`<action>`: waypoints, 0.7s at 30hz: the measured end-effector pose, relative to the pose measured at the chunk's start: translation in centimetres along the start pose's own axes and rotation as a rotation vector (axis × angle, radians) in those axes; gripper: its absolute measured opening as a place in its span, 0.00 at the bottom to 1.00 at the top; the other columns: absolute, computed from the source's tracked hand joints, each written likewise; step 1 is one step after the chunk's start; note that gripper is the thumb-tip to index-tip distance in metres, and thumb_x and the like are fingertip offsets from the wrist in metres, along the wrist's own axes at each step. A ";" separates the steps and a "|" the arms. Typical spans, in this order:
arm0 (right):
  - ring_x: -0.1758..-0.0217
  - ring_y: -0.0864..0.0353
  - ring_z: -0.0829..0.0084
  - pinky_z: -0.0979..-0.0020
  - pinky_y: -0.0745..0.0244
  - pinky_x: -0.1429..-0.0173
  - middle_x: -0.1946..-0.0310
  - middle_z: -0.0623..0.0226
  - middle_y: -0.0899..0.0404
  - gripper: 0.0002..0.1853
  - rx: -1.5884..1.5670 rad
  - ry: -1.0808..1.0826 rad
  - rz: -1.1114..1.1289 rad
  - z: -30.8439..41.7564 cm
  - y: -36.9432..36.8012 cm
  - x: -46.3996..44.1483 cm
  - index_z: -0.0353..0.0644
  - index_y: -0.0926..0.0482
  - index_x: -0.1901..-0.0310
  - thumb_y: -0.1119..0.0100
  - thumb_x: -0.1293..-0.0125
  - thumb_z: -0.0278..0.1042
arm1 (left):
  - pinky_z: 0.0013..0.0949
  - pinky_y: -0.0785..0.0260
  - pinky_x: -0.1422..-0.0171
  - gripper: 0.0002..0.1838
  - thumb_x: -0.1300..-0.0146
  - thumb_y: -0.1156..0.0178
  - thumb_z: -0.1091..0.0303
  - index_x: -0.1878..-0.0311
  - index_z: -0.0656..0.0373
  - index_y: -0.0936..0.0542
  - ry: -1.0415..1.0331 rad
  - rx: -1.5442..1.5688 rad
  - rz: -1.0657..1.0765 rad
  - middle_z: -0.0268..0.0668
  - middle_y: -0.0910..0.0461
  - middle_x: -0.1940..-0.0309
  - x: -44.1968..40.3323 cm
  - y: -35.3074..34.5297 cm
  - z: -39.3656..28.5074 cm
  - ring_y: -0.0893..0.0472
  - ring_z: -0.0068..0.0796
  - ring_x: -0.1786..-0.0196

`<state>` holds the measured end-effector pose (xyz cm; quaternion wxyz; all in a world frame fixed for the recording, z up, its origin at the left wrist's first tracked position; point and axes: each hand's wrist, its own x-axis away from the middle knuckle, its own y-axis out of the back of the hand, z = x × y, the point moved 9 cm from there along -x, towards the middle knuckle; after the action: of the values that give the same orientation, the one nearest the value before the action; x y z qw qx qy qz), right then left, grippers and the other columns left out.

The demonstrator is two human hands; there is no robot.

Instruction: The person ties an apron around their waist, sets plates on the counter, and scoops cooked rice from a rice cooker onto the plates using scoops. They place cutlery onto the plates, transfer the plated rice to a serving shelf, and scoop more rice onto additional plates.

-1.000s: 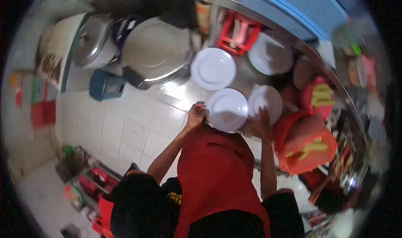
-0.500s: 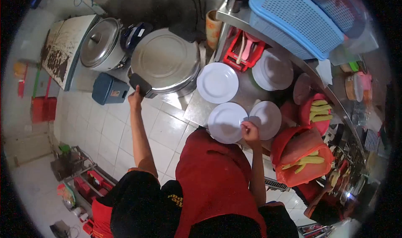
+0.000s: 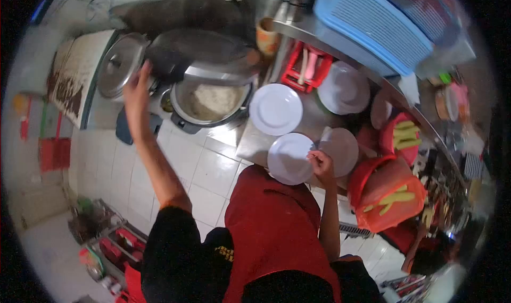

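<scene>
My left hand (image 3: 137, 87) is raised at the upper left, in front of the lidded pot (image 3: 118, 63); motion blur hides its fingers. Right of it a large cooker (image 3: 183, 103) stands with its lid (image 3: 205, 55) tilted up, and white rice (image 3: 218, 99) shows inside. My right hand (image 3: 321, 165) is closed at the right edge of a white plate (image 3: 290, 159), fingertips pinched at the rim. Another white plate (image 3: 275, 109) lies above that one, and a third (image 3: 339, 149) lies just right of my right hand.
Stacked white plates (image 3: 345, 87) and a red basket of utensils (image 3: 306, 66) stand at the back of the steel counter. Blue baskets (image 3: 372, 26) are above. Red containers (image 3: 364, 183) with yellow-green pieces stand on the right. A co-worker's arm (image 3: 414, 250) shows at the lower right.
The cooker's lid has swung up, exposing the rice. My left hand has moved from the lid's front handle up and left. My right hand stays by the plate.
</scene>
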<state>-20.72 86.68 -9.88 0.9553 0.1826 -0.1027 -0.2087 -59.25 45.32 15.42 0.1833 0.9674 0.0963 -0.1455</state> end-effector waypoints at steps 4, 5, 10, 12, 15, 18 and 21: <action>0.66 0.18 0.71 0.72 0.23 0.60 0.66 0.62 0.16 0.07 0.167 -0.003 -0.025 2.2 -0.8 -3.2 0.39 0.19 0.59 0.40 0.36 0.32 | 0.27 0.34 0.69 0.28 0.38 0.41 0.44 0.62 0.65 0.16 -0.290 -0.101 0.161 0.37 0.20 0.80 -7.1 -6.9 -6.5 0.25 0.20 0.75; 0.66 0.18 0.71 0.72 0.23 0.60 0.66 0.62 0.16 0.07 0.168 0.007 -0.008 3.5 -1.0 -3.7 0.39 0.19 0.59 0.40 0.36 0.32 | 0.28 0.31 0.58 0.23 0.36 0.41 0.50 0.52 0.63 0.18 -0.277 -0.224 0.263 0.46 0.16 0.62 -7.9 -8.7 -7.8 0.18 0.29 0.61; 0.66 0.21 0.78 0.75 0.26 0.58 0.67 0.66 0.17 0.10 0.086 0.069 0.045 7.6 -1.2 -7.4 0.38 0.19 0.58 0.40 0.36 0.34 | 0.52 0.43 0.37 0.27 0.37 0.42 0.52 0.39 0.58 0.28 -0.584 -0.460 0.084 0.51 0.32 0.42 -7.3 -14.3 -13.3 0.34 0.53 0.40; 0.66 0.21 0.78 0.74 0.26 0.59 0.67 0.65 0.17 0.09 0.099 0.071 0.043 8.1 -1.3 -8.3 0.38 0.19 0.58 0.41 0.35 0.34 | 0.53 0.44 0.36 0.29 0.36 0.44 0.52 0.37 0.60 0.31 -0.637 -0.384 0.038 0.52 0.34 0.40 -7.0 -15.3 -14.1 0.35 0.53 0.38; 0.66 0.21 0.79 0.74 0.26 0.60 0.67 0.65 0.17 0.10 0.150 0.090 0.058 8.2 -1.9 -8.5 0.38 0.19 0.58 0.42 0.34 0.35 | 0.53 0.45 0.35 0.31 0.34 0.47 0.52 0.35 0.61 0.35 -0.799 -0.371 -0.056 0.51 0.36 0.37 -6.7 -16.2 -14.3 0.37 0.51 0.36; 0.66 0.21 0.79 0.73 0.25 0.60 0.67 0.67 0.17 0.10 0.154 0.075 0.096 5.0 -4.2 -7.5 0.39 0.19 0.58 0.42 0.33 0.35 | 0.57 0.50 0.31 0.35 0.33 0.49 0.51 0.29 0.59 0.44 -0.757 -0.385 0.087 0.48 0.45 0.29 -6.4 -16.9 -13.0 0.43 0.52 0.29; 0.63 0.20 0.76 0.72 0.25 0.60 0.63 0.66 0.17 0.10 0.165 -0.016 0.205 3.1 -7.7 -4.7 0.41 0.19 0.55 0.42 0.33 0.36 | 0.61 0.58 0.28 0.40 0.33 0.48 0.51 0.25 0.55 0.52 -0.737 -0.331 0.234 0.44 0.55 0.24 -6.0 -16.6 -12.2 0.51 0.52 0.25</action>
<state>-28.56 81.28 -10.63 0.9524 0.2477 -0.1453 -0.1021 -65.84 64.36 22.71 0.3738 0.8127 -0.0642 -0.4424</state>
